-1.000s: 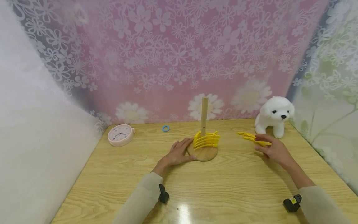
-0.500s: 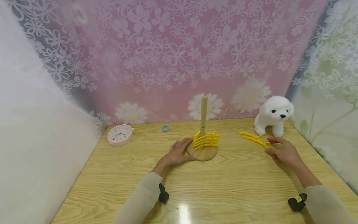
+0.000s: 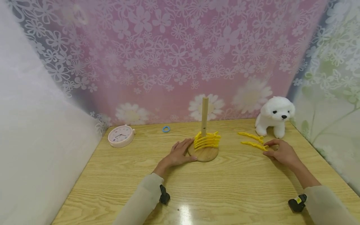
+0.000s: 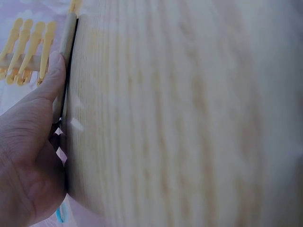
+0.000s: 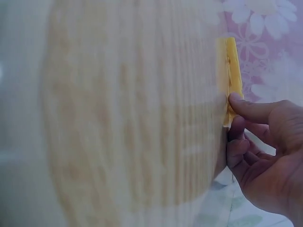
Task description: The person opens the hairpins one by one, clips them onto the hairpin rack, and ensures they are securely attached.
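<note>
Beside the wooden stand (image 3: 206, 155), a round base with an upright post, my left hand (image 3: 179, 154) holds the rim with thumb and fingers spread around its left side. Several yellow hair clips (image 3: 207, 141) sit stacked low on the post. At the right, my right hand (image 3: 282, 153) pinches the hinged end of a yellow hair clip (image 3: 254, 145) lying at the table top. Thumb and fingertips meet on that clip (image 5: 232, 71) in the right wrist view. A second loose hair clip (image 3: 250, 136) lies just behind it. The left fingertips are partly hidden in the left wrist view.
A white plush dog (image 3: 277, 115) stands at the back right, close behind the loose clips. A pink clock (image 3: 121, 136) lies at the back left. A small blue ring (image 3: 166, 129) is near the back edge, before the flowered cloth (image 3: 168, 62).
My right hand drew back rightward, then came forward and left a little. The nearer loose clip shifted toward me, apart from the other. My left hand and the stand stayed in place.
</note>
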Action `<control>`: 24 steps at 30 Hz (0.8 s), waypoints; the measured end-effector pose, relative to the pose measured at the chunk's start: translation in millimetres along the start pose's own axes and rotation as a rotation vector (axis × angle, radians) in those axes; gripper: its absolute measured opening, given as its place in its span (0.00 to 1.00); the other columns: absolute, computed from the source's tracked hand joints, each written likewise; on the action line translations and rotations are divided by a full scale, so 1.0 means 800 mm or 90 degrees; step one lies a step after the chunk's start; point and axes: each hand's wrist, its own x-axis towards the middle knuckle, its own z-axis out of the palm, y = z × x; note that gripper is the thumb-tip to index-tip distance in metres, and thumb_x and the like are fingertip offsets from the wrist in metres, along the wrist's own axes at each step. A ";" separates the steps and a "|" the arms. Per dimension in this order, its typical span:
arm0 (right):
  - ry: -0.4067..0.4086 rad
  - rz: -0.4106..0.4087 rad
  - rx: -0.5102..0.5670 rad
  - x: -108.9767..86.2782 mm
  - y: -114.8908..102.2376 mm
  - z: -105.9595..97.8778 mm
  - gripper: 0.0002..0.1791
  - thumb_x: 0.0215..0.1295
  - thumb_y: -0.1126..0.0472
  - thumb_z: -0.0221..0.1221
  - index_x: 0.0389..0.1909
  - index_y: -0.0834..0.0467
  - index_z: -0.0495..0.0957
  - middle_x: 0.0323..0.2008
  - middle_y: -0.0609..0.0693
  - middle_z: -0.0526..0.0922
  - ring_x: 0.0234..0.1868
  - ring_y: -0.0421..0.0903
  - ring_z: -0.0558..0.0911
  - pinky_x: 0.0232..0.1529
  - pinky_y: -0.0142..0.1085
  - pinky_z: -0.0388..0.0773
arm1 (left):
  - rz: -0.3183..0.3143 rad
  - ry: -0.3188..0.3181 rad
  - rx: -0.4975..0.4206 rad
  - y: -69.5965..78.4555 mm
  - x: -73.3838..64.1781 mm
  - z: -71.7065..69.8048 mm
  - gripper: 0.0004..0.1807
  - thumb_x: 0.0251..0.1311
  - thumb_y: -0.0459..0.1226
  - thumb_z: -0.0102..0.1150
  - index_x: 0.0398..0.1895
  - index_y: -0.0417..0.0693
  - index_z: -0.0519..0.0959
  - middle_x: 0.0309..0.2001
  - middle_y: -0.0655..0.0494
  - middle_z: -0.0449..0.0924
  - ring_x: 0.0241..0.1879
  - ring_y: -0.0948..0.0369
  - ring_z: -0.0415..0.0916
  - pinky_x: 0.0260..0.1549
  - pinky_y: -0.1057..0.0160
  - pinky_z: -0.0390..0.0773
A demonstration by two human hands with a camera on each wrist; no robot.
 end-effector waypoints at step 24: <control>-0.012 -0.059 0.157 -0.009 -0.045 0.007 0.18 0.80 0.66 0.54 0.65 0.69 0.72 0.25 0.59 0.79 0.18 0.46 0.75 0.17 0.40 0.74 | -0.010 0.015 0.000 -0.020 0.011 0.013 0.50 0.69 0.63 0.59 0.86 0.66 0.44 0.85 0.58 0.44 0.84 0.59 0.36 0.80 0.48 0.29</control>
